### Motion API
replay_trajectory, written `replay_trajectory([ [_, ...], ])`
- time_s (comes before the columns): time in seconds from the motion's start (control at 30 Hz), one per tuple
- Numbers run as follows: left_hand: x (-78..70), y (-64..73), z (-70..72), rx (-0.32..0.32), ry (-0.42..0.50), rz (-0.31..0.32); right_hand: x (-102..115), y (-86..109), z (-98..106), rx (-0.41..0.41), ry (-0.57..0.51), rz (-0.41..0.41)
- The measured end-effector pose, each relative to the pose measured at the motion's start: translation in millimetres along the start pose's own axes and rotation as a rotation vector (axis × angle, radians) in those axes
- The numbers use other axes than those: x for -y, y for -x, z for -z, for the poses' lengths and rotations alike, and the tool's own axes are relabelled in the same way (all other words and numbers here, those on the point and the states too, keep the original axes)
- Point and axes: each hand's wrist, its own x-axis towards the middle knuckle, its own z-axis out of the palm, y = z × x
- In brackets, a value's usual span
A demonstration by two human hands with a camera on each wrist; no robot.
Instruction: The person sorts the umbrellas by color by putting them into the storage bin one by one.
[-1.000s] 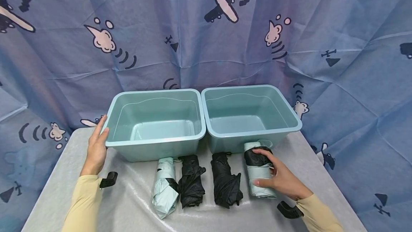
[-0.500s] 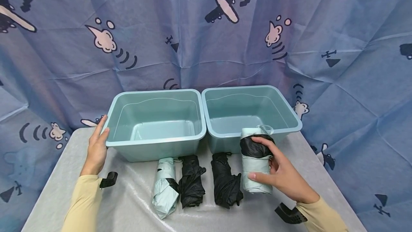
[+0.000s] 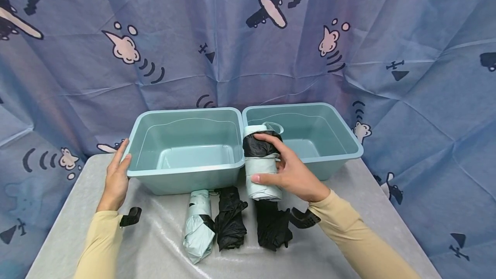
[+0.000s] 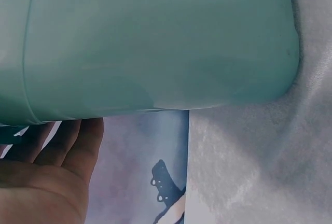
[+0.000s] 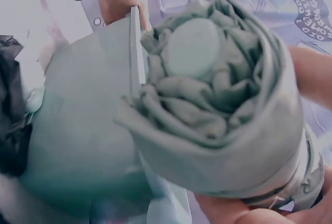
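Note:
In the head view my right hand (image 3: 296, 175) grips a rolled-up pale green folding umbrella (image 3: 261, 175) with a black band and a wrist loop. It is raised over the near corner where the two bins meet. The right wrist view shows the umbrella's round end cap (image 5: 194, 47) amid bunched folds. My left hand (image 3: 116, 178) rests against the left side of the left bin (image 3: 186, 172), fingers extended along its wall. In the left wrist view these fingers (image 4: 83, 141) lie at the bin's rim.
A second bin (image 3: 333, 162) stands right of the first. On the table (image 3: 155, 236) before them lie a pale green umbrella (image 3: 199, 227), a black umbrella (image 3: 231, 218) and another black umbrella (image 3: 271, 227), partly covered by the held one. A patterned curtain (image 3: 232, 55) hangs behind.
My right hand has lifted the pale green umbrella off the table at the right and carried it up and left to the gap between the bins. My left hand has stayed put.

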Motion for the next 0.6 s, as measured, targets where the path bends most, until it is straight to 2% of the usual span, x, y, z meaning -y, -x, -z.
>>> replay_trajectory([
  [0.2, 0.6, -1.2, -0.3, -0.012, -0.032, 0.017, 0.5, -39.7, -17.0, 0.01, 0.031, 0.003],
  [0.4, 1.4, -2.3, -0.9, -0.024, -0.027, 0.014, 0.9, -73.6, -34.2, 0.052, 0.0, -0.004],
  [0.6, 0.0, -2.7, -1.3, -0.026, -0.028, 0.013, 3.8, -105.4, -48.9, 0.062, 0.017, 0.002],
])
